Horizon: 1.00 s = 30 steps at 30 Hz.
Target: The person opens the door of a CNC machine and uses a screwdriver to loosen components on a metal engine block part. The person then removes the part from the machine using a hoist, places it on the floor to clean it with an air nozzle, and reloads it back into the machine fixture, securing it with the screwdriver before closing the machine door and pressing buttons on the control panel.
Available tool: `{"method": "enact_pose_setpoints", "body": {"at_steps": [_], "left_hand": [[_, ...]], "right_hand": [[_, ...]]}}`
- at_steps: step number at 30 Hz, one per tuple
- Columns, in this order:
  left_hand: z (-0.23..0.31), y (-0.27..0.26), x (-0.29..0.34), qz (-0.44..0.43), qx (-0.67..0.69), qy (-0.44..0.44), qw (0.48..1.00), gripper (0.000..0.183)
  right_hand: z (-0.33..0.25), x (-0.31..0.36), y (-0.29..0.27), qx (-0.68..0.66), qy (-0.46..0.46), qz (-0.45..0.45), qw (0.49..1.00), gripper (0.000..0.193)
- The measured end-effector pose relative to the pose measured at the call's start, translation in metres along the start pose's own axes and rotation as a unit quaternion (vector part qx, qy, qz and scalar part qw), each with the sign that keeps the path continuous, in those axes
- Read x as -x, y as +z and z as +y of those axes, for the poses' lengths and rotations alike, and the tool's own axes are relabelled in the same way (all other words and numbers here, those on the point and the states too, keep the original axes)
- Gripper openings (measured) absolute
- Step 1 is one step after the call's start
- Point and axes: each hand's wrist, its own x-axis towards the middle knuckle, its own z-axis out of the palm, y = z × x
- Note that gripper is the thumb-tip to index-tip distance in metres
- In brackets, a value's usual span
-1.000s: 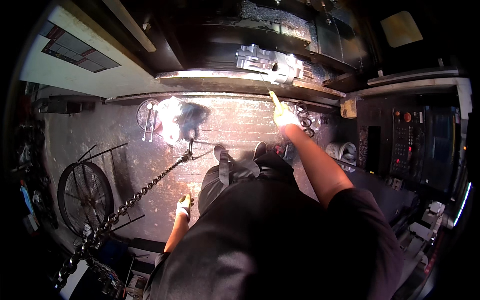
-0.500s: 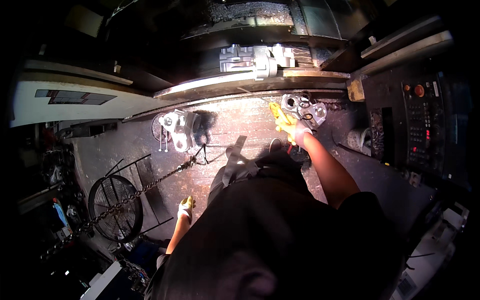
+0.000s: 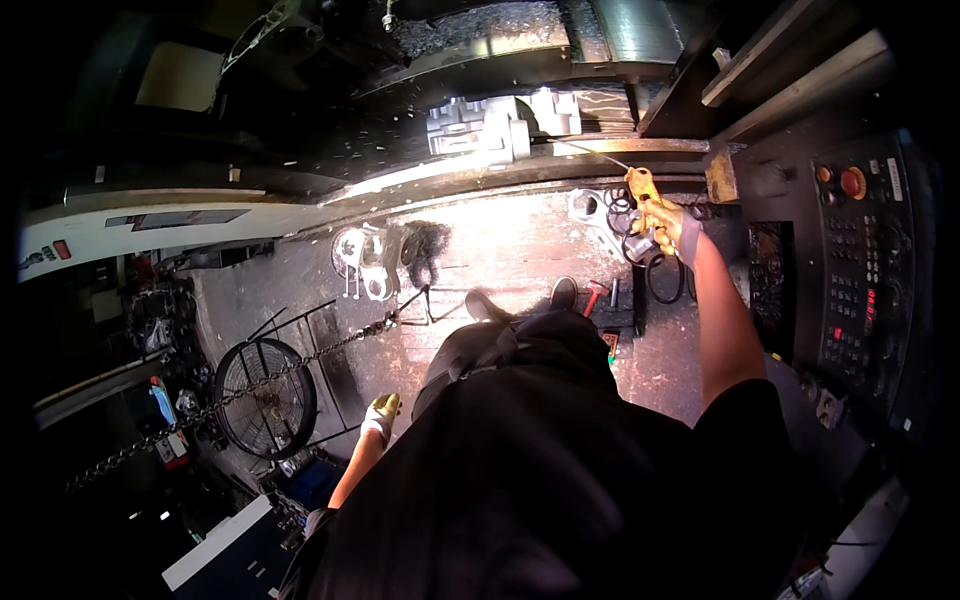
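Observation:
My gloved right hand (image 3: 672, 226) is closed around a yellow air blow gun (image 3: 641, 182). Its long thin nozzle points left toward the silvery machined castings (image 3: 468, 126) lying inside the machine opening. White specks fly through the air left of these castings. A coiled black hose (image 3: 664, 290) hangs by my right hand, partly in front of another silvery casting (image 3: 588, 206) on the floor. My gloved left hand (image 3: 381, 414) hangs low at my left side, fingers loosely bent, holding nothing.
Another casting (image 3: 376, 262) stands on the floor at left, near a hanging chain (image 3: 345, 340) and a round floor fan (image 3: 265, 398). A control panel (image 3: 858, 270) is at right. A red-headed hammer (image 3: 596, 291) lies beside my right foot. The machine's sill (image 3: 630, 147) runs across ahead.
My right hand has carried the blow gun up and to the right, its nozzle now over the sill. White specks have appeared by the castings. My left hand stays low.

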Motion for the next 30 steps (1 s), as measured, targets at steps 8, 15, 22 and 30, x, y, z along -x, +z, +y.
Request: {"method": "enact_pose_setpoints", "body": {"at_steps": [8,15,22,30], "left_hand": [[0.011,0.024,0.041,-0.003,-0.038,0.010,0.999,0.045],[0.002,0.038,0.038,-0.001,-0.034,0.002,0.999,0.044],[-0.031,0.061,0.038,-0.011,0.023,-0.069,0.997,0.048],[-0.064,0.074,0.000,-0.019,0.092,-0.034,0.995,0.051]], "right_hand": [[0.003,-0.025,0.001,-0.009,0.005,-0.037,0.999,0.034],[0.007,-0.012,0.014,0.007,-0.030,0.005,1.000,0.031],[-0.022,-0.025,0.075,0.232,-0.187,-0.003,0.954,0.035],[-0.118,-0.017,0.229,0.605,-0.077,0.117,0.784,0.045]]}}
